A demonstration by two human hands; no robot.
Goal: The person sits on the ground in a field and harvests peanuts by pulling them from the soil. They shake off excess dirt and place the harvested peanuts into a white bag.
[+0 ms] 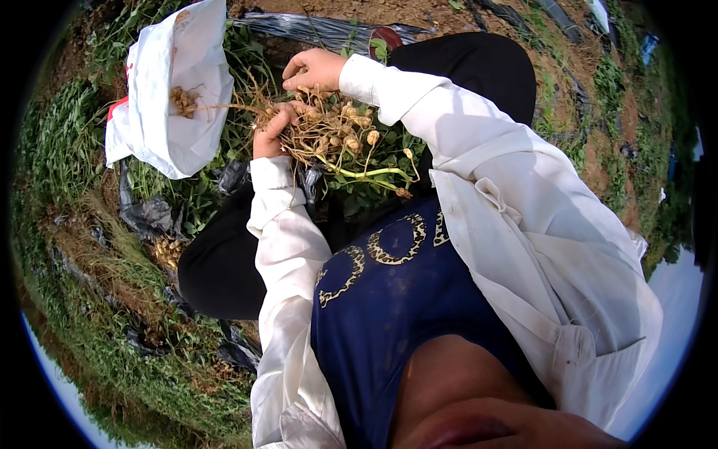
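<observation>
My left hand [273, 132] grips a bundle of uprooted peanut plants by the roots. Tan peanut pods [351, 143] hang among the tangled, dry-looking roots [308, 134], and a pale green stem [364, 174] curves off to the right. Just above the bundle is my right hand [315, 70], its fingers curled; whether a pod sits between them is hidden. To the left of both hands a white plastic sack [193, 134] stands with its mouth open, and a small heap of peanuts [182, 101] shows inside it.
Green peanut foliage [247, 62] lies under and around the hands. Black plastic mulch film [331, 25] stretches across the soil at the top, with torn pieces [148, 216] at left. Loose peanuts [167, 251] lie beside my left knee [219, 264]. My right knee [477, 67] is at upper right.
</observation>
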